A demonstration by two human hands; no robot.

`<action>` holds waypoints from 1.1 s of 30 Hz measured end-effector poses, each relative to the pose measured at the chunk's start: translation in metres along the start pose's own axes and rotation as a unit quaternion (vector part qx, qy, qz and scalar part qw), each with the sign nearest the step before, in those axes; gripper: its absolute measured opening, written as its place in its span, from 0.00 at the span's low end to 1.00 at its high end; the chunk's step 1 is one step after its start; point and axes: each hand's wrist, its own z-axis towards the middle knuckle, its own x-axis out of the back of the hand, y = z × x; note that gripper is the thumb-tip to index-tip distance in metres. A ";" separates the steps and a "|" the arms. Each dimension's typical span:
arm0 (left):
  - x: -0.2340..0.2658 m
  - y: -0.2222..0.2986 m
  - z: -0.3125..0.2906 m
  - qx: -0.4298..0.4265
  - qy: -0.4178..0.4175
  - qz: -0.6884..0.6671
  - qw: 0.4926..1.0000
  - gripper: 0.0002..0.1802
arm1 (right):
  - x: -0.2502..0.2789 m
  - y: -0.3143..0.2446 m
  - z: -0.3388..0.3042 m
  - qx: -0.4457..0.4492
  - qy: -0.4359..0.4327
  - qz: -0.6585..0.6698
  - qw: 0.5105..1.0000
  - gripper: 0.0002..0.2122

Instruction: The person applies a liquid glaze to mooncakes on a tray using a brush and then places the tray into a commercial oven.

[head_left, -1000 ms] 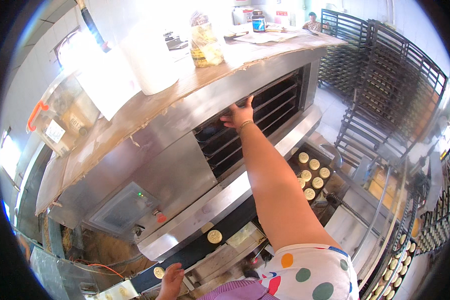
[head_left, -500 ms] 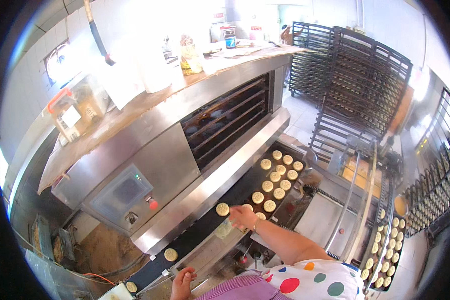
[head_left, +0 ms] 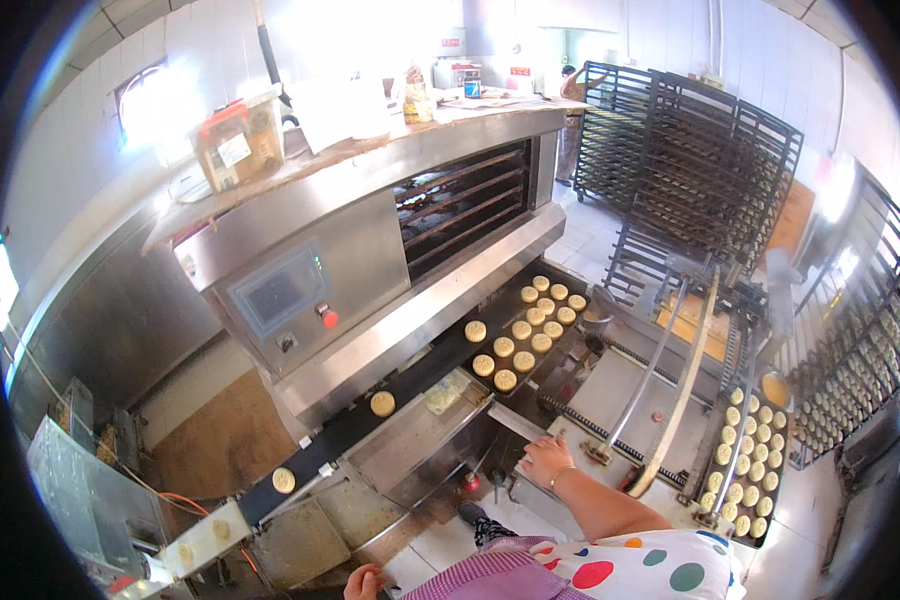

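Note:
My right hand (head_left: 545, 462) is over the metal edge of the machine frame at lower centre, fingers stretched out, with no object seen in it. My left hand (head_left: 363, 582) is only partly in view at the lower edge; its fingers are loosely bent and look empty. Beyond the right hand lies a dark tray (head_left: 509, 311) with several round, pale, stamped cakes (head_left: 505, 380) in rows. A black conveyor belt (head_left: 340, 432) runs beside it from the lower left. Single cakes ride on it: one cake (head_left: 475, 331) alongside the tray, another (head_left: 382, 403) further back, and a third (head_left: 283, 480) near the left end.
A steel oven-like cabinet (head_left: 340, 270) with a screen and red button stands behind the belt. At right are a metal rail (head_left: 645, 370), a second tray of cakes (head_left: 745, 465) and loaded racks (head_left: 870, 330). Black racks (head_left: 710, 170) stand at the back, near another person (head_left: 569, 130).
My right hand has drawn back from the tray's near end toward me. Cakes on the belt have moved further along toward the tray. My left hand has sunk lower, and the view has shifted.

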 end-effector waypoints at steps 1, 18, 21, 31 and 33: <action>0.004 -0.003 -0.023 -0.010 0.013 0.040 0.999 0.15 | -0.002 -0.003 -0.009 0.007 0.017 -0.002 1.000 0.20; 0.006 -0.105 -0.070 -0.042 0.063 0.186 0.980 0.15 | -0.059 -0.034 -0.122 0.248 -0.073 0.055 0.965 0.20; -0.010 -0.111 -0.062 -0.052 0.050 0.221 0.973 0.16 | -0.068 -0.005 -0.132 0.233 -0.055 0.113 0.964 0.19; -0.125 -0.036 -0.061 -0.057 -0.055 0.247 0.966 0.13 | -0.047 0.081 -0.198 0.160 0.044 0.308 0.937 0.15; -0.146 -0.028 -0.063 -0.056 -0.091 0.291 0.951 0.13 | -0.055 0.090 -0.206 0.151 0.056 0.323 0.933 0.14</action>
